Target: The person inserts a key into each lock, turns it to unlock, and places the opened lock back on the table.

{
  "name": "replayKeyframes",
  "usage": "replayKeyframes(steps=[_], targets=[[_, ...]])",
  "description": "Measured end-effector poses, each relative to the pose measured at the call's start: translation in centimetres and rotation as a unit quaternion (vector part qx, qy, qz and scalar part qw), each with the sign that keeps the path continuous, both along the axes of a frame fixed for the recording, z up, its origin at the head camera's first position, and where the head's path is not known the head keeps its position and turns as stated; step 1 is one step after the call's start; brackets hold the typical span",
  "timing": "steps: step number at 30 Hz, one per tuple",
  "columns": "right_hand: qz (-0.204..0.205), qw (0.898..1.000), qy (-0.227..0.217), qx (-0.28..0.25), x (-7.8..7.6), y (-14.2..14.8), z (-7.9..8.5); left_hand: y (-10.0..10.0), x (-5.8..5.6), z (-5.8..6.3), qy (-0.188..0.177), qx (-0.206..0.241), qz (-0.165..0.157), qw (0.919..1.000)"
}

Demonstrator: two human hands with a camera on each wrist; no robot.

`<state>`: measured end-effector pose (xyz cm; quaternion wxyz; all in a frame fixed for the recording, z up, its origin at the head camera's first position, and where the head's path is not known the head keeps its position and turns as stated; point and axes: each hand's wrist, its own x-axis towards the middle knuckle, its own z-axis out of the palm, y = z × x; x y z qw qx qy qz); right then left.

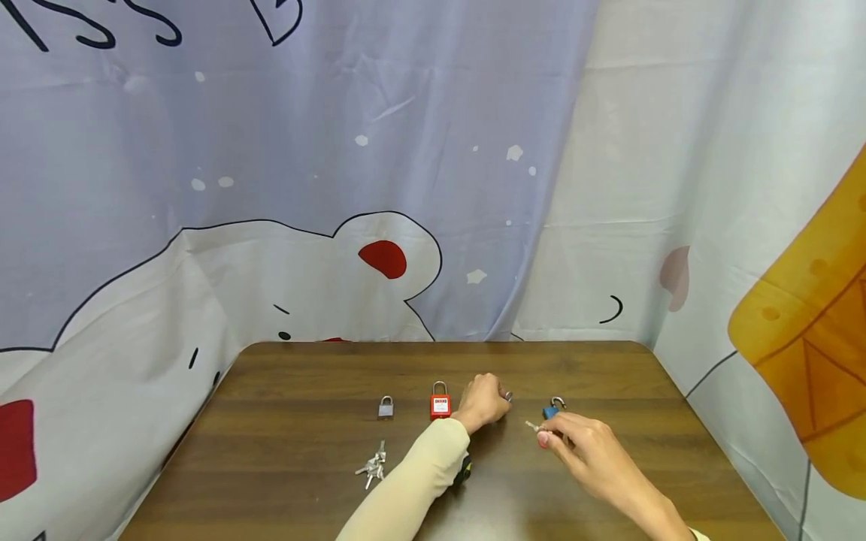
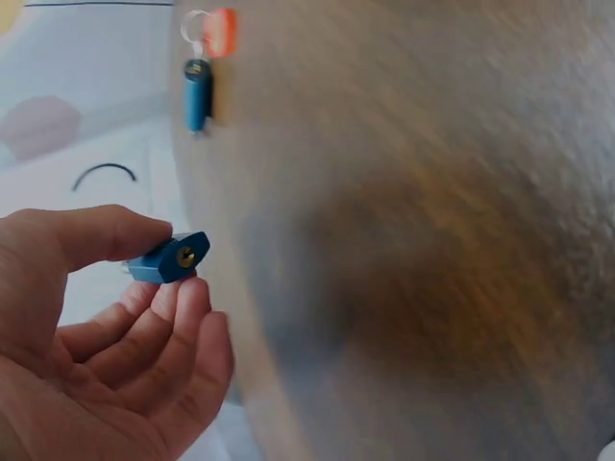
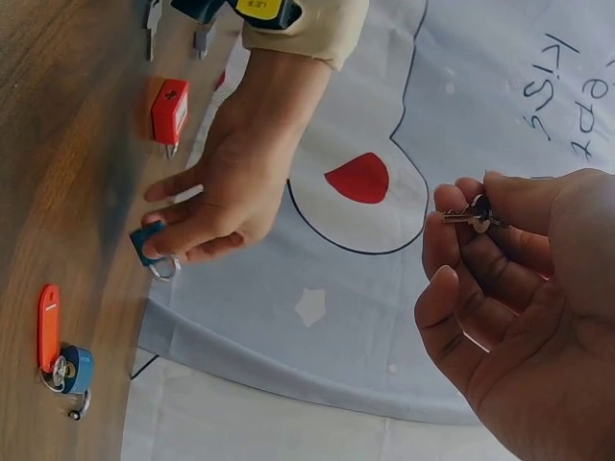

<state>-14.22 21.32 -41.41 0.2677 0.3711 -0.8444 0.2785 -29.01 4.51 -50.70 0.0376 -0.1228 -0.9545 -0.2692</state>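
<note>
My left hand (image 1: 483,400) pinches a small blue padlock (image 2: 171,259) between thumb and fingers. Its keyhole faces the left wrist camera, and its shackle shows in the right wrist view. In my right hand (image 1: 587,451), thumb and fingertips pinch a small silver key (image 3: 469,217); its tip points left in the head view (image 1: 531,425). Just beyond the right hand lies another blue padlock (image 1: 550,412) with its shackle swung open. An orange tag (image 3: 48,327) hangs at its keyhole end on a ring, hidden from the head view by the right hand.
A red padlock (image 1: 440,404) with a white label lies left of my left hand, its shackle closed. Further left is a small grey padlock (image 1: 386,409). Several loose keys (image 1: 372,466) lie nearer, left of my left sleeve. A printed curtain (image 1: 406,150) hangs behind the wooden table (image 1: 291,421).
</note>
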Motion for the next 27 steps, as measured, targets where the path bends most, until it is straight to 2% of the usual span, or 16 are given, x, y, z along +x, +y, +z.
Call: replayKeyframes(steps=[7,15,21,27], targets=[[-0.01,1.0,-0.013,-0.006,-0.1,-0.1,0.7,-0.2,0.9,2.3,0.036,0.045,-0.018,0.9982],[-0.016,0.999,-0.015,-0.024,0.0,-0.2,1.0,-1.3,2.3,5.1,0.039,0.123,-0.03,0.9912],[-0.024,0.999,-0.01,-0.039,0.0,-0.3,1.4,-2.7,3.6,7.1,0.045,0.194,-0.042,0.979],[-0.019,0.998,0.007,-0.056,0.1,-0.6,2.0,-4.1,5.2,8.7,0.051,0.262,-0.056,0.9622]])
